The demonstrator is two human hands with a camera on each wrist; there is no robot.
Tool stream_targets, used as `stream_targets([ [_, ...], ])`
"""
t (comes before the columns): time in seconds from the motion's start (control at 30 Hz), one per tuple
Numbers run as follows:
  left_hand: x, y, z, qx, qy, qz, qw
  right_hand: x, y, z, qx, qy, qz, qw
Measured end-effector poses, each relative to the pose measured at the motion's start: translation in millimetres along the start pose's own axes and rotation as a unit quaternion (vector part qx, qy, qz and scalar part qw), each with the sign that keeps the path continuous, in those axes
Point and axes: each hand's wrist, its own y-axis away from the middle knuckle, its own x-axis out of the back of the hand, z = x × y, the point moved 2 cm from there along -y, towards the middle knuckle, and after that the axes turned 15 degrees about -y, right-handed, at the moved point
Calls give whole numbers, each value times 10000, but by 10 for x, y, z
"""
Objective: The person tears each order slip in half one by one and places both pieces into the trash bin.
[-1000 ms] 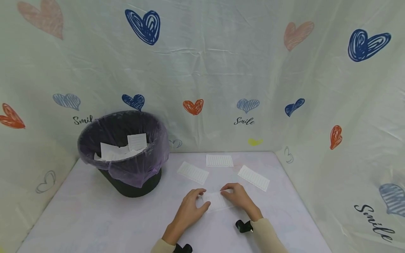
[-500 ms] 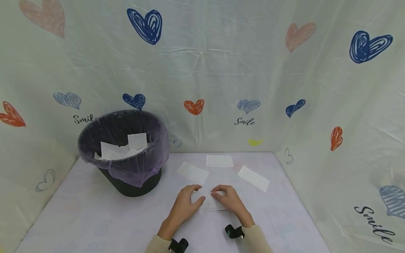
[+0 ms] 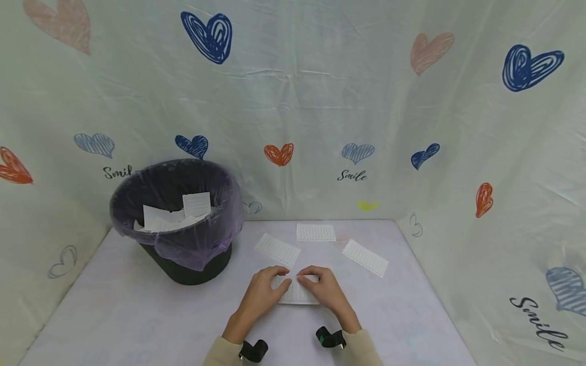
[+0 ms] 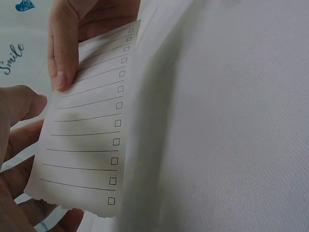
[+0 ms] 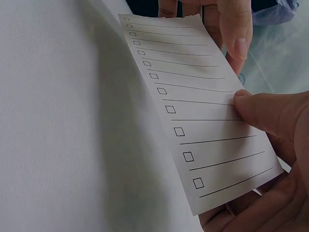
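Note:
A lined checklist sheet [image 3: 299, 294] with a column of small boxes is held between both hands near the front of the table. One short end of the sheet [image 4: 82, 140] is ragged. My right hand [image 3: 322, 287] pinches the far long edge, its thumb [image 5: 260, 110] on the printed face and its fingers underneath. At the ragged end is my left hand [image 3: 264, 291]. Its fingers pass behind the paper, while its thumb [image 4: 24, 104] stands apart from the printed face. Farther back lie three similar sheets: left [image 3: 277, 249], middle [image 3: 316, 233] and right [image 3: 365, 257].
On the left of the table stands a dark bin [image 3: 192, 274] lined with a purple plastic bag [image 3: 206, 249]. White papers [image 3: 197, 205] lie inside it. A curtain [image 3: 311, 112] printed with hearts hangs behind the table and along both sides.
Both hands have moved left with the sheet, the right hand farther, so they are now closer together. The three sheets behind and the bin have stayed in place.

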Motion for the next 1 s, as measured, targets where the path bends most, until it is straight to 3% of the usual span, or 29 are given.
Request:
stream_targets([
  [0.27, 78, -10, -40, 54, 182, -41, 9998, -59, -6, -72, -94, -176, -128, 9997],
  [0.7, 66, 2, -102, 3, 422, -443, 9981, -128, -3, -98, -144, -233, -265, 9993],
  [1.0, 62, 11, -100, -35, 488, -521, 9974, -177, -2, -114, -152, -376, -324, 9987],
])
